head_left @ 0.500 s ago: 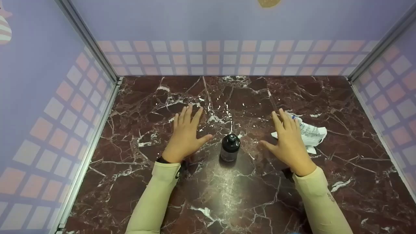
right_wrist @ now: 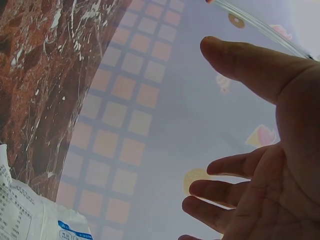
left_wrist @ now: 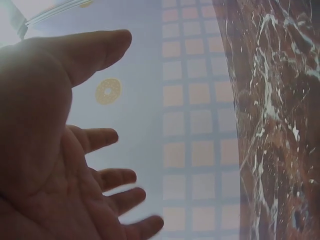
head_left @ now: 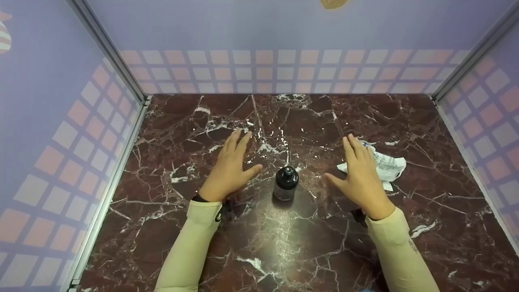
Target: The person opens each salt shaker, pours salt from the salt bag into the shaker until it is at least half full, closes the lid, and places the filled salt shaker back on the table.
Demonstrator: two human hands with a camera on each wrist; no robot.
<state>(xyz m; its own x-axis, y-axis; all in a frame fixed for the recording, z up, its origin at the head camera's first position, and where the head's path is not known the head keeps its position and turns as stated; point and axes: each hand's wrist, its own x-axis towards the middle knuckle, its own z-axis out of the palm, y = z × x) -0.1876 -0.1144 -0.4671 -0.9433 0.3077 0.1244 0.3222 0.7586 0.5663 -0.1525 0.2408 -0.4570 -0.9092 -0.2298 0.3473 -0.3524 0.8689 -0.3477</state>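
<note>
A small dark bottle with a black cap [head_left: 286,183] stands upright on the marbled tabletop, between the two hands. To its left, my left hand [head_left: 227,172] hovers with fingers spread, touching nothing; the left wrist view shows the same hand [left_wrist: 55,150] with its palm bare. On the other side, my right hand [head_left: 361,178] is held with fingers extended and thumb out, and it holds nothing. A crumpled white printed packet [head_left: 390,167] lies just right of the right hand, partly hidden behind it. Its blue-marked end [right_wrist: 70,227] shows in the right wrist view.
White specks and splashes [head_left: 284,142] dot the dark red tabletop [head_left: 162,243] beyond the bottle. Purple panels with a checked band, such as the back wall [head_left: 275,32], enclose the table at the back, left and right.
Both hands stay nearly in place, with only slight finger shifts. The bottle and packet keep their places on the table; the head view has shifted a little.
</note>
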